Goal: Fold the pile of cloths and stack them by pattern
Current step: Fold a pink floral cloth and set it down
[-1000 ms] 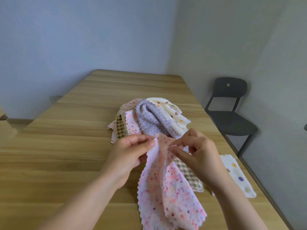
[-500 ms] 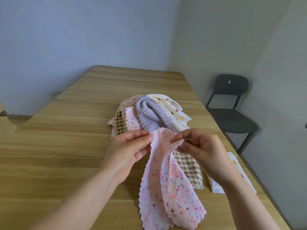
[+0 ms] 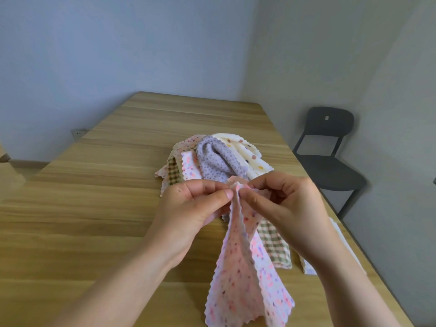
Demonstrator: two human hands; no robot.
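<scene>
both hands are up over the bench (image 3: pixel 94 208) and working the same cloth. the left hand (image 3: pixel 188 208) is pinching the top edge of the pink speckled cloth (image 3: pixel 238 279) between thumb and fingers, its grip clamped on the fabric. the right hand (image 3: pixel 287 208) is pinching the same bunched edge from the other side, its grip clamped on it too, and the fingertips of the two hands are almost touching. the cloth is hanging down from that pinch in two loose flaps towards the near edge of the bench, its scalloped hem showing. just behind the hands the unfolded pile (image 3: pixel 184 161) is lying mid-bench, with a lilac dotted cloth (image 3: pixel 215 161) heaped on top and a cream spotted cloth (image 3: pixel 247 154) beside it. a green checked cloth (image 3: pixel 274 246) is lying flat on the bench under the right wrist, and a white cloth (image 3: pixel 309 267) is peeking out just beyond it. a dark chair (image 3: pixel 330 161) is standing off the right side.
</scene>
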